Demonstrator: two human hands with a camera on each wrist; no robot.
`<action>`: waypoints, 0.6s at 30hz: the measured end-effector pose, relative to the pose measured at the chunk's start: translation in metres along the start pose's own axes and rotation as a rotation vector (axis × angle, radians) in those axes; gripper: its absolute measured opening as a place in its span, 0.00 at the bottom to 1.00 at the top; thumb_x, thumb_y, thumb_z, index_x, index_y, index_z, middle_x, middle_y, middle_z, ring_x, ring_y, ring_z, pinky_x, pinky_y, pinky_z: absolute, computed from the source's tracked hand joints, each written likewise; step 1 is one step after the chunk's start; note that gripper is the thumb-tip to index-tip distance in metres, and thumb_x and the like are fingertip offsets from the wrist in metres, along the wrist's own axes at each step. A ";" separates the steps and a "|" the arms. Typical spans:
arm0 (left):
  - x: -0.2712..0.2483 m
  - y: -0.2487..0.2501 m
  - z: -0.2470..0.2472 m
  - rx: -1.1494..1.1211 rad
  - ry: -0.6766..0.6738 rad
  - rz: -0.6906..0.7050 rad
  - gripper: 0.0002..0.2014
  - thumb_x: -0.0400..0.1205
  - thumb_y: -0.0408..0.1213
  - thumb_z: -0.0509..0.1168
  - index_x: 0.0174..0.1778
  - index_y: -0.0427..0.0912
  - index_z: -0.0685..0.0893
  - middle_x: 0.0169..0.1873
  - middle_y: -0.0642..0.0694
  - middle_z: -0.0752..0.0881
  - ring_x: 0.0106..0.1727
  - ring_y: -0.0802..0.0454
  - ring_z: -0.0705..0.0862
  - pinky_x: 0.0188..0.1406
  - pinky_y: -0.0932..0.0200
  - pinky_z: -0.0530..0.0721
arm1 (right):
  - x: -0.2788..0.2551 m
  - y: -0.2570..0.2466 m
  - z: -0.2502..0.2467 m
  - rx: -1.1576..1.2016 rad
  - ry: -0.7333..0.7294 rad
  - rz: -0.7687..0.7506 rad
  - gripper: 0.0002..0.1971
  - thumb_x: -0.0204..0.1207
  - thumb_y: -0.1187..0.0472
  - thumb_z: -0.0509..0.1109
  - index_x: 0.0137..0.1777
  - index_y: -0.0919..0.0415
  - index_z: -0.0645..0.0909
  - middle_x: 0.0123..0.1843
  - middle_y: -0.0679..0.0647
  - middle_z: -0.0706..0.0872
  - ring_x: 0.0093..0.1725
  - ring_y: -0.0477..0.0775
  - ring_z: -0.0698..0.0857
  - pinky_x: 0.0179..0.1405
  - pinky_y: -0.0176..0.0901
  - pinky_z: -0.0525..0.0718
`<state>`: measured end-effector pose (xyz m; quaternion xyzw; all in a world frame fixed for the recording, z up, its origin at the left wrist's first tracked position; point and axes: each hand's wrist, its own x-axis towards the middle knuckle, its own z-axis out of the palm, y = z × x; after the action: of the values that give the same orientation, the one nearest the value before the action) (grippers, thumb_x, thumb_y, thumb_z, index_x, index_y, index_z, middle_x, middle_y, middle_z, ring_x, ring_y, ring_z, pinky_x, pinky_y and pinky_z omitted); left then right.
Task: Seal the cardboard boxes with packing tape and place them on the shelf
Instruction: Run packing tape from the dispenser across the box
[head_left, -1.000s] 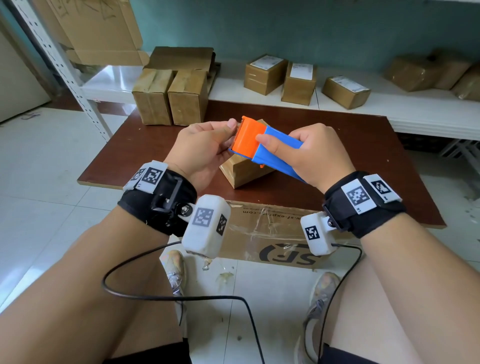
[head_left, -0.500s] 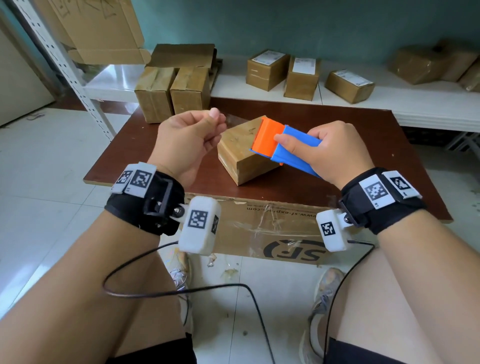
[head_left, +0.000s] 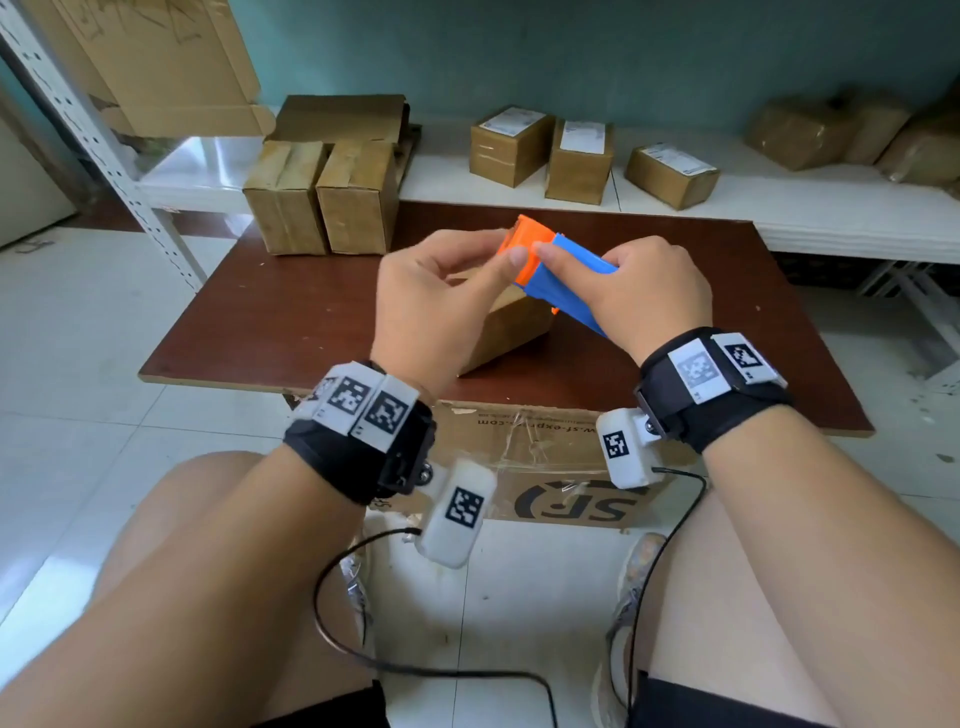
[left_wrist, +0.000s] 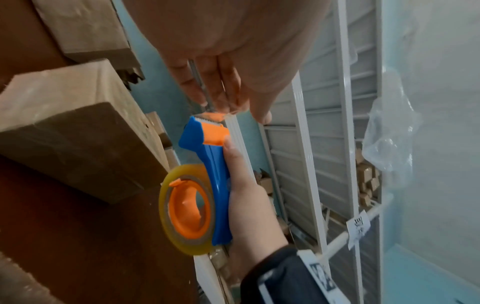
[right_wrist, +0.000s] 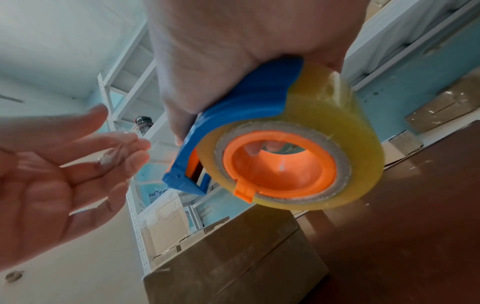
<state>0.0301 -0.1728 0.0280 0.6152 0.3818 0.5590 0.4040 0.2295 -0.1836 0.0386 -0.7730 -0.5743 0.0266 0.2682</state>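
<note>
**Hands meet at the dispenser's cutter**

The right hand (head_left: 654, 291) wraps the blue tape dispenser (head_left: 566, 270), index finger laid along it. At nine o'clock of it the left hand (head_left: 431, 301) pinches the tape end (right_wrist: 111, 156) at the orange cutter. Beneath them a cardboard box (head_left: 509, 325) rests on the brown table (head_left: 291, 312). At twelve o'clock, the white shelf (head_left: 852, 223) carries sealed boxes.

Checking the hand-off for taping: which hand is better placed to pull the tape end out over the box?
Left. The left hand is already at the tape dispenser's orange cutter end, while the right hand grips its blue handle above the box.
</note>
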 end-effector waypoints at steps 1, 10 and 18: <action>-0.001 -0.001 0.004 0.033 -0.029 0.029 0.07 0.84 0.38 0.79 0.57 0.47 0.95 0.53 0.48 0.96 0.57 0.54 0.93 0.61 0.50 0.92 | 0.001 0.001 -0.002 0.003 0.012 0.011 0.44 0.68 0.11 0.60 0.24 0.56 0.70 0.22 0.53 0.68 0.23 0.58 0.71 0.26 0.49 0.65; 0.007 -0.013 0.037 0.139 0.060 0.083 0.07 0.84 0.34 0.77 0.56 0.44 0.97 0.50 0.52 0.96 0.52 0.62 0.93 0.56 0.61 0.89 | 0.005 0.012 -0.013 -0.003 0.038 0.099 0.43 0.69 0.11 0.60 0.24 0.55 0.66 0.23 0.51 0.66 0.24 0.57 0.69 0.27 0.47 0.62; -0.003 0.010 0.068 0.157 0.057 0.313 0.02 0.83 0.28 0.76 0.48 0.36 0.95 0.41 0.47 0.93 0.43 0.59 0.89 0.48 0.69 0.83 | 0.030 0.029 -0.010 0.194 -0.016 0.403 0.41 0.73 0.15 0.62 0.38 0.60 0.76 0.37 0.55 0.82 0.40 0.62 0.82 0.38 0.49 0.73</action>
<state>0.0973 -0.1842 0.0325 0.6805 0.3354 0.6008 0.2519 0.2682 -0.1660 0.0422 -0.8425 -0.4050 0.1409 0.3259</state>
